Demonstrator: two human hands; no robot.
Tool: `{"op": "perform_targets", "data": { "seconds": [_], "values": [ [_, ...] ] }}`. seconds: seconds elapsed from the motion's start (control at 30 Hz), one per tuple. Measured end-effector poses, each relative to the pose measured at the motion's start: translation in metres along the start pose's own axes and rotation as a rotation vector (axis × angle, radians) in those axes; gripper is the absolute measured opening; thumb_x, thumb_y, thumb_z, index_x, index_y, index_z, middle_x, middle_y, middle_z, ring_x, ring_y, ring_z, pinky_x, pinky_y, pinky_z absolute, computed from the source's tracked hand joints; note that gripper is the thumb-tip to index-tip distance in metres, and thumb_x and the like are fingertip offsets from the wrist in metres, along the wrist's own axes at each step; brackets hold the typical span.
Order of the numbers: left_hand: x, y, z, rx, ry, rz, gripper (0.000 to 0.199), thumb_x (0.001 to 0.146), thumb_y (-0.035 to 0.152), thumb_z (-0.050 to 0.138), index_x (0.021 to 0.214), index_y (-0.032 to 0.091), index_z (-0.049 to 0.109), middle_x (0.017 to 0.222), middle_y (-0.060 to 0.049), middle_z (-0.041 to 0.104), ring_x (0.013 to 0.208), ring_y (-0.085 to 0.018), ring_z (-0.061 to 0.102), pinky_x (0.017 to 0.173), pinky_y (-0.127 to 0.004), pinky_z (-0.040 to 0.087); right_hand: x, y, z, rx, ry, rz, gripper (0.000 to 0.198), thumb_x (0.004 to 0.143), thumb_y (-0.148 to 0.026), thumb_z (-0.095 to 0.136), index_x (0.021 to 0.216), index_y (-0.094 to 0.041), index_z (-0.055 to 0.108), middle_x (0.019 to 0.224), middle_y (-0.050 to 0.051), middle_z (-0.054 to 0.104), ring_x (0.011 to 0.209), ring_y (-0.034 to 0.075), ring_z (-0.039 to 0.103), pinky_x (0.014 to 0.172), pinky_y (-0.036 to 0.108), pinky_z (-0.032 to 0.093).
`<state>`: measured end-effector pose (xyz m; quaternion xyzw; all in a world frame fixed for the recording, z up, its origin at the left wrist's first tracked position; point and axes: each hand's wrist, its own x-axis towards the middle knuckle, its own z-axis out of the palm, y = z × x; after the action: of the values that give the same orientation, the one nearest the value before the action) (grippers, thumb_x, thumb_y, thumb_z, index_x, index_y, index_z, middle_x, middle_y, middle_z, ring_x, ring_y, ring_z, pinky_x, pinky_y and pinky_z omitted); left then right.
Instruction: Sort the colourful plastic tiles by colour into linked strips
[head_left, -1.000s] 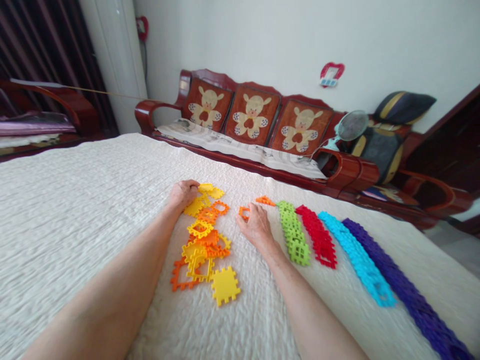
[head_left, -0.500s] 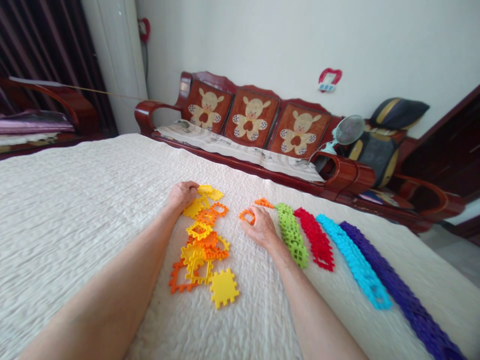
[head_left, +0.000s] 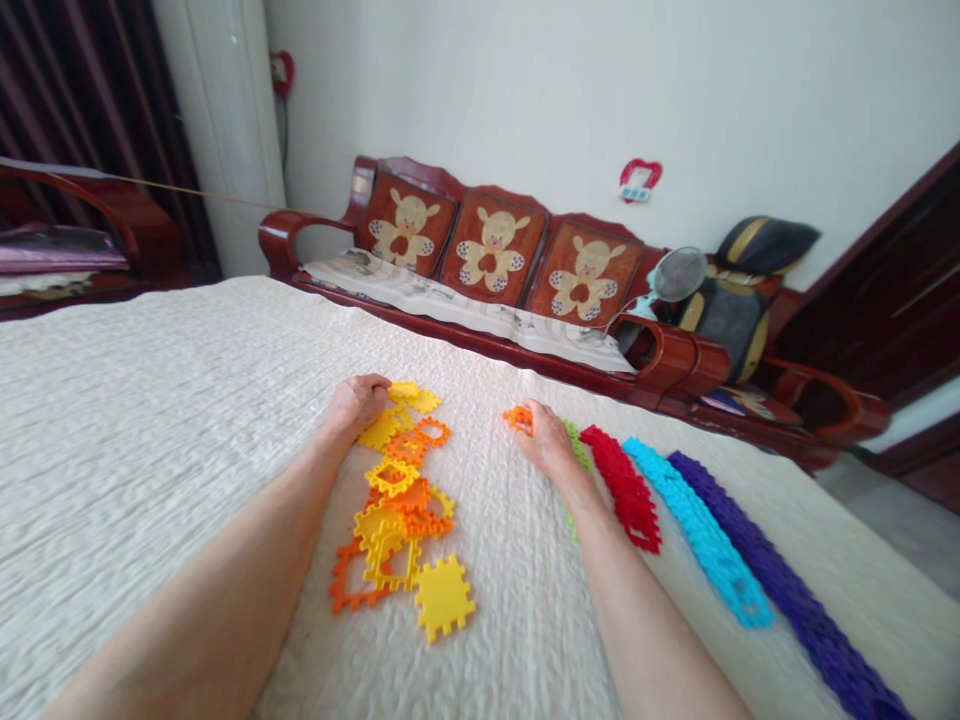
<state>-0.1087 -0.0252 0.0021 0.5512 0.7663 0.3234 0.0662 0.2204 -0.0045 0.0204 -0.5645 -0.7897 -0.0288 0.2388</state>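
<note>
My left hand [head_left: 360, 403] is at the far end of a loose pile, its curled fingers on the edge of the yellow interlocking tiles [head_left: 380, 428]. Several orange and yellow toothed tiles overlap down toward me, among them an orange tile [head_left: 407, 446] and a solid yellow tile [head_left: 444, 597] nearest me. My right hand [head_left: 546, 437] is closed on an orange interlocking tile [head_left: 519, 419] beside the far end of the green row [head_left: 576, 442]. That hand and forearm cover most of the green row and part of the orange.
Right of my forearm lie overlapping rows of red tiles [head_left: 622, 488], light blue tiles [head_left: 697, 530] and purple tiles [head_left: 780, 575]. All rest on a quilted cream cover [head_left: 187, 400]. Beyond its edge stand a wooden sofa [head_left: 465, 330] with cushions and a small fan [head_left: 679, 274].
My right hand has carried the orange tile away from me and slightly right, to where another orange piece lay by the green row. My left hand stays by the yellow tiles. The view has shifted slightly.
</note>
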Motion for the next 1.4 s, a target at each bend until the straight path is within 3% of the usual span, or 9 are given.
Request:
{"op": "perform_targets", "data": {
  "seconds": [0.23,0.43,0.6,0.77,0.93,1.17,1.27,1.4],
  "values": [
    [0.0,0.0,0.0,0.002,0.0,0.006,0.038,0.084,0.024,0.042,0.103,0.023,0.075,0.105,-0.005,0.074,0.096,-0.021,0.068,0.086,-0.026,0.05,-0.01,-0.008,-0.004,-0.16,-0.004,-0.056,0.045,0.08,-0.012,0.053,0.124,-0.019,0.053,0.118,0.013,0.064,0.112,0.029,0.053,0.091,0.043,0.038],
    [0.0,0.0,0.0,0.005,-0.003,-0.009,0.038,0.084,0.024,0.042,0.104,0.023,0.074,0.107,-0.004,0.074,0.099,-0.022,0.067,0.087,-0.027,0.05,-0.009,-0.012,-0.007,-0.121,0.014,-0.07,0.046,0.078,-0.009,0.051,0.123,-0.017,0.054,0.129,0.013,0.059,0.117,0.031,0.05,0.095,0.048,0.037],
    [-0.002,0.003,-0.002,0.011,0.001,-0.005,0.037,0.084,0.024,0.043,0.104,0.023,0.074,0.109,-0.003,0.073,0.101,-0.02,0.067,0.089,-0.025,0.049,-0.008,-0.031,0.006,0.148,0.106,-0.255,0.048,0.074,-0.006,0.047,0.12,-0.015,0.057,0.127,0.014,0.06,0.12,0.025,0.053,0.103,0.043,0.04],
    [-0.003,0.004,-0.003,0.004,0.003,-0.016,0.036,0.085,0.024,0.044,0.105,0.023,0.074,0.107,-0.004,0.074,0.101,-0.02,0.067,0.088,-0.025,0.049,-0.02,-0.075,0.021,0.465,-0.042,-0.433,0.04,0.08,-0.015,0.051,0.119,-0.017,0.058,0.124,0.011,0.062,0.119,0.022,0.056,0.104,0.039,0.043],
    [-0.001,0.003,0.0,-0.012,0.001,-0.022,0.036,0.084,0.024,0.045,0.106,0.024,0.074,0.106,-0.004,0.074,0.099,-0.02,0.067,0.09,-0.026,0.049,-0.033,-0.097,0.024,0.48,-0.141,-0.566,0.041,0.083,-0.014,0.052,0.124,-0.018,0.055,0.129,0.011,0.059,0.122,0.021,0.052,0.106,0.04,0.04],
    [0.0,0.0,0.002,-0.008,0.01,0.0,0.037,0.084,0.022,0.044,0.105,0.023,0.075,0.106,-0.003,0.074,0.1,-0.019,0.066,0.09,-0.025,0.049,-0.033,-0.096,0.022,0.487,-0.11,-0.447,0.026,0.089,-0.018,0.046,0.109,-0.018,0.062,0.107,0.009,0.065,0.102,0.019,0.06,0.092,0.033,0.047],
    [0.001,0.0,0.003,-0.012,0.013,0.011,0.038,0.083,0.022,0.043,0.104,0.023,0.075,0.106,-0.003,0.074,0.1,-0.019,0.067,0.091,-0.025,0.048,-0.028,-0.089,0.018,0.563,-0.07,-0.285,0.031,0.091,-0.02,0.04,0.114,-0.017,0.061,0.101,0.008,0.068,0.093,0.018,0.064,0.086,0.031,0.049],
    [0.002,-0.001,0.004,-0.014,0.01,-0.003,0.038,0.083,0.023,0.044,0.104,0.024,0.075,0.106,-0.003,0.074,0.099,-0.019,0.067,0.091,-0.025,0.049,-0.022,-0.078,0.014,0.511,-0.147,-0.127,0.036,0.089,-0.022,0.039,0.118,-0.018,0.061,0.088,0.005,0.071,0.083,0.018,0.066,0.079,0.031,0.051]
  ]
}}
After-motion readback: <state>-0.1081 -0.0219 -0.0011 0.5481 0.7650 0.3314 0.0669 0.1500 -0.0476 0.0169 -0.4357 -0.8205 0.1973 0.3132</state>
